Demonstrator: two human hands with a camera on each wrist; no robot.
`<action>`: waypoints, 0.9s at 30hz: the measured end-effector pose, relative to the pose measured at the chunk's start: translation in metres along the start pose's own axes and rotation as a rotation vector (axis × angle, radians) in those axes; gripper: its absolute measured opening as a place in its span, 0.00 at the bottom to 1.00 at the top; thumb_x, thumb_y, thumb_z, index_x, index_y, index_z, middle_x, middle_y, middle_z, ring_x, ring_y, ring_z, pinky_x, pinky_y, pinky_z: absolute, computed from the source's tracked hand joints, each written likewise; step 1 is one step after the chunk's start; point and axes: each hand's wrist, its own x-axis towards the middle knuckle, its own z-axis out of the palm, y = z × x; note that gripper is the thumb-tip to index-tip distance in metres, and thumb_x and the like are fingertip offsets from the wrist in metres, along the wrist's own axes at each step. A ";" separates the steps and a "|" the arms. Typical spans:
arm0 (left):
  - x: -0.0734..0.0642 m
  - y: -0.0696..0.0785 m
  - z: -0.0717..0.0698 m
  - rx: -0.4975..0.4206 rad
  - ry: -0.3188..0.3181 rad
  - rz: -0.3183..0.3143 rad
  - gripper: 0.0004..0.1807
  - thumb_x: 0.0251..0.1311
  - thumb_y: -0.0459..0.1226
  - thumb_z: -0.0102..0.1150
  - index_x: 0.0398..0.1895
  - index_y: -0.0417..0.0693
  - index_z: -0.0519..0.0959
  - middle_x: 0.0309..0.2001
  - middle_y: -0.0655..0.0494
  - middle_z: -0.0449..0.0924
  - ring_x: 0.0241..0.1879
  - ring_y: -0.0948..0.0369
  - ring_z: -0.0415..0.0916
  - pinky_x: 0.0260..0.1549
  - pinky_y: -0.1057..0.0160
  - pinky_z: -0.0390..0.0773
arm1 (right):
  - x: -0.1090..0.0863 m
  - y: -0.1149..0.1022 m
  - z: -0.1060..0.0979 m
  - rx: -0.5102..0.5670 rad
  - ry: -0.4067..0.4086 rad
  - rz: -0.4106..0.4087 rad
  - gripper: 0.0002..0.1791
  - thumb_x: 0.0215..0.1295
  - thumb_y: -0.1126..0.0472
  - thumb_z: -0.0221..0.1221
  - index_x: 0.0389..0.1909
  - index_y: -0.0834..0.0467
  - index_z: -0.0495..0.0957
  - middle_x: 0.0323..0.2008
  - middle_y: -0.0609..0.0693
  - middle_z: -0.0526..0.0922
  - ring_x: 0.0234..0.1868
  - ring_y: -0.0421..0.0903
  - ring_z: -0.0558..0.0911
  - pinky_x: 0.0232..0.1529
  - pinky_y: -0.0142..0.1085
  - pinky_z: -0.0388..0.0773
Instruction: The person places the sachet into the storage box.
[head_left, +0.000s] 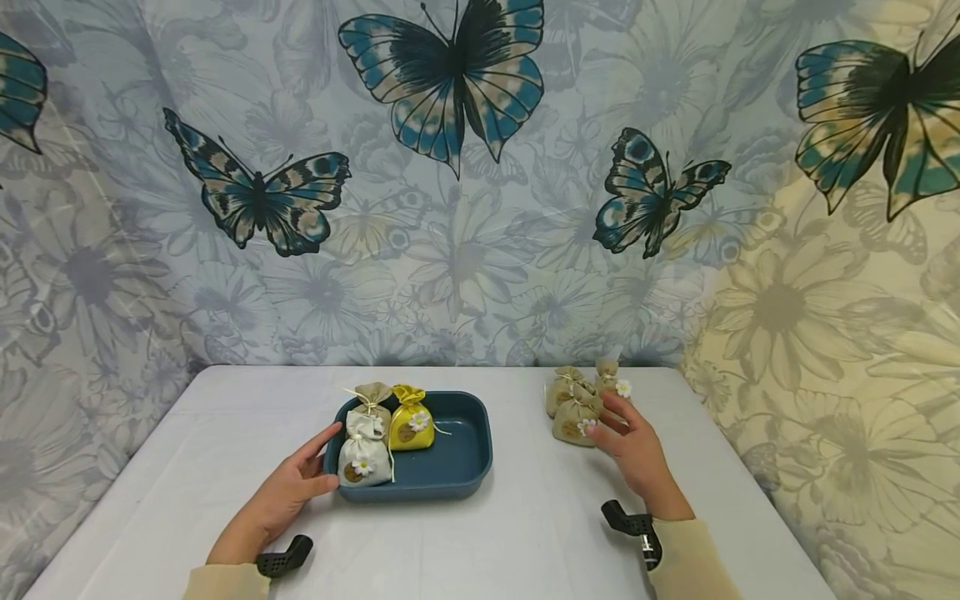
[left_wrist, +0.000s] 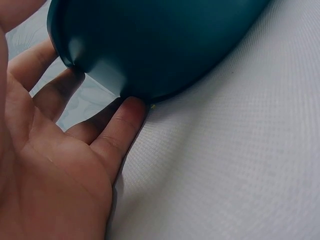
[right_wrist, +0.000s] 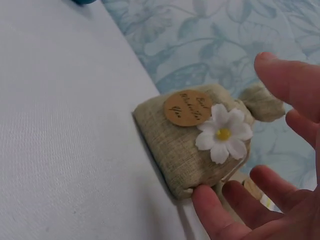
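Observation:
My left hand [head_left: 288, 492] is at the left end of a blue tray [head_left: 465, 479], its fingertips touching the tray's outer wall in the left wrist view. Inside the tray stand a white drawstring pouch [head_left: 367, 454], a beige pouch [head_left: 378, 404] behind it and a yellow pouch [head_left: 412, 429]. Over on the right, my right hand [head_left: 633, 446] spreads its fingers beside a beige drawstring pouch [right_wrist: 170, 135] with a white flower and round tag. One fingertip meets the pouch's lower edge in the right wrist view; the thumb stays apart from it.
Two more beige pouches, one on the left [head_left: 561, 390] and one behind [head_left: 606, 373], stand close to the nearest one. A white cloth covers the table [head_left: 517, 542]. Behind its far edge hangs a butterfly-patterned cloth [head_left: 465, 275].

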 end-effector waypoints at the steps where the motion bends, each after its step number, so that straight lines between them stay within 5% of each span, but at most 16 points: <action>1: 0.000 0.000 0.000 0.004 -0.003 0.002 0.47 0.66 0.32 0.64 0.81 0.50 0.47 0.78 0.40 0.32 0.74 0.41 0.40 0.53 0.72 0.67 | 0.001 0.000 0.001 -0.011 0.008 0.004 0.41 0.61 0.62 0.70 0.74 0.57 0.63 0.72 0.61 0.59 0.69 0.62 0.64 0.48 0.37 0.77; 13: 0.002 -0.004 -0.003 -0.005 -0.016 0.030 0.46 0.67 0.30 0.62 0.81 0.49 0.46 0.78 0.41 0.34 0.73 0.42 0.45 0.54 0.69 0.68 | 0.010 0.011 0.002 -0.189 -0.018 0.022 0.37 0.62 0.63 0.70 0.70 0.63 0.66 0.66 0.66 0.67 0.65 0.64 0.70 0.51 0.43 0.77; 27: 0.003 -0.006 -0.004 0.010 -0.017 0.036 0.46 0.67 0.31 0.62 0.81 0.50 0.46 0.78 0.39 0.36 0.72 0.42 0.46 0.54 0.69 0.69 | 0.015 0.013 0.006 -0.370 -0.025 0.018 0.33 0.62 0.59 0.70 0.67 0.59 0.71 0.64 0.65 0.70 0.58 0.63 0.76 0.45 0.44 0.80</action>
